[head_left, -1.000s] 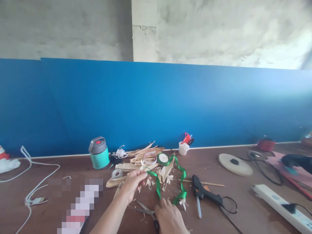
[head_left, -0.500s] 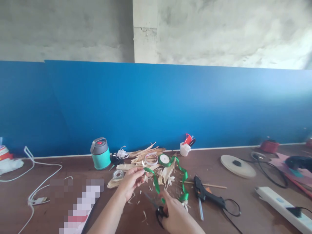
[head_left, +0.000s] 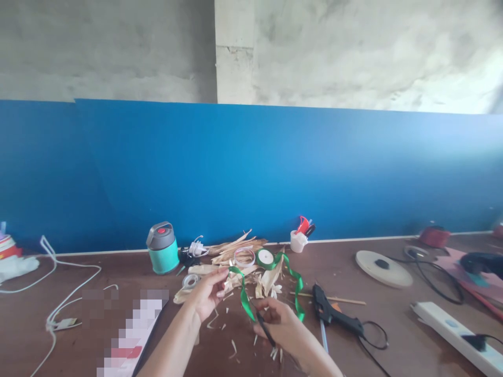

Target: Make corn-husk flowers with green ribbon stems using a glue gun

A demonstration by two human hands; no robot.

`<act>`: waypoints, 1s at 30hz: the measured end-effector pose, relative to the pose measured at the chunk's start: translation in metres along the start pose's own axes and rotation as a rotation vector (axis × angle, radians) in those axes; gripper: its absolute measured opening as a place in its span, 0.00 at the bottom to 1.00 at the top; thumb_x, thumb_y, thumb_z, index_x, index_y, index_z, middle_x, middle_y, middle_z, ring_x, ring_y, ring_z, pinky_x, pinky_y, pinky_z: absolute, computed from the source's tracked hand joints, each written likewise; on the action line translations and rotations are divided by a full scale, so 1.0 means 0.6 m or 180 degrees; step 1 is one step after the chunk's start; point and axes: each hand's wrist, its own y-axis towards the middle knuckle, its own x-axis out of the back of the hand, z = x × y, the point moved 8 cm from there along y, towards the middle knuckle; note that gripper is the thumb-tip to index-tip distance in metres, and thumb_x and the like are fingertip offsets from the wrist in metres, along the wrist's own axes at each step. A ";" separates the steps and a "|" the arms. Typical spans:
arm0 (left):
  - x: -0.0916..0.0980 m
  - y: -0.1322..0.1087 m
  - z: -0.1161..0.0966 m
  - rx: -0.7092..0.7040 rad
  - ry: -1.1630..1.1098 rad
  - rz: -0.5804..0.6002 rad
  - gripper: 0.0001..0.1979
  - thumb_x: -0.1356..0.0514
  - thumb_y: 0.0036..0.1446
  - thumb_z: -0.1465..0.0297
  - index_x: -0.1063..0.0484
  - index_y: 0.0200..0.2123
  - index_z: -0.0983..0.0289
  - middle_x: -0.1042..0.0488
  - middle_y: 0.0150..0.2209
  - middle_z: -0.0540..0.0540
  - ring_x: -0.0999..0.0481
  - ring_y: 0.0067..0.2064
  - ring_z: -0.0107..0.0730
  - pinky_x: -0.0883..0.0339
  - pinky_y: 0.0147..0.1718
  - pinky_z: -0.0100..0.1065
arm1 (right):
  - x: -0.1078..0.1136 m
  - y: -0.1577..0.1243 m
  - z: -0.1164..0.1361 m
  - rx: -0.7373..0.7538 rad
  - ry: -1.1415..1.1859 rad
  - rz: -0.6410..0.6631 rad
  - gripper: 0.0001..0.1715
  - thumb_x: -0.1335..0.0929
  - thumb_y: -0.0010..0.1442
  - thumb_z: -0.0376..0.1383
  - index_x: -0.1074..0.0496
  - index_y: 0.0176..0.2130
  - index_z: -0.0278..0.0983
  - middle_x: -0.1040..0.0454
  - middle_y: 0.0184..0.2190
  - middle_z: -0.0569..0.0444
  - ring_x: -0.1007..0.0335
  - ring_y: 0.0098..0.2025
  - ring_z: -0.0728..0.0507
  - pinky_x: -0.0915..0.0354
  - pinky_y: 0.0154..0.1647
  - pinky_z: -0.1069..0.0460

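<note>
My left hand (head_left: 208, 293) pinches one end of a green ribbon (head_left: 244, 301) between thumb and fingers, with a small pale piece showing at the fingertips. From there the ribbon hangs in a twist down to my right hand (head_left: 277, 319). That hand is closed around black-handled scissors (head_left: 266, 331); their blades are mostly hidden at the ribbon's lower end. Behind the hands stands a ribbon spool (head_left: 265, 257), and a curled length of green ribbon trails from it past my right hand. Whether the two lengths join is hidden.
Dried corn husks (head_left: 236, 248), a tape roll (head_left: 190, 281) and pale scraps lie around the hands. A glue gun (head_left: 334, 311) and a thin stick (head_left: 346, 299) are to the right, near a power strip (head_left: 459, 335). A teal flask (head_left: 163, 251) and a white cup (head_left: 297, 241) stand behind.
The scissors have turned and risen in my right hand, their handles now lying across the fingers by the ribbon. My left hand has shifted slightly left and up, and the ribbon hangs straighter.
</note>
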 end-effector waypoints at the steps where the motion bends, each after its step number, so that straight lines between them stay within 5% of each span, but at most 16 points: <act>1: 0.000 0.000 0.001 0.0019 -0.0024 -0.0010 0.03 0.34 0.44 0.79 0.25 0.26 0.71 0.28 0.22 0.50 0.36 0.18 0.15 0.49 0.12 0.18 | -0.001 0.000 0.000 -0.0023 0.0082 0.0021 0.17 0.30 0.40 0.31 0.30 0.35 0.35 0.38 0.18 0.65 0.38 0.16 0.53 0.49 0.14 0.60; 9: -0.006 -0.005 0.012 0.0117 -0.0073 -0.0101 0.05 0.37 0.48 0.83 0.24 0.28 0.70 0.26 0.21 0.51 0.33 0.17 0.18 0.39 0.15 0.19 | -0.006 0.004 0.011 0.0458 0.0366 0.0100 0.17 0.30 0.40 0.30 0.29 0.35 0.34 0.35 0.18 0.63 0.40 0.19 0.53 0.43 0.19 0.58; 30: -0.003 -0.004 0.028 0.0502 -0.0263 -0.0200 0.08 0.42 0.53 0.84 0.25 0.27 0.71 0.25 0.19 0.53 0.29 0.17 0.20 0.37 0.12 0.18 | 0.015 0.007 0.014 0.0692 -0.0262 -0.0110 0.21 0.29 0.40 0.29 0.25 0.38 0.34 0.35 0.21 0.61 0.42 0.23 0.51 0.45 0.24 0.57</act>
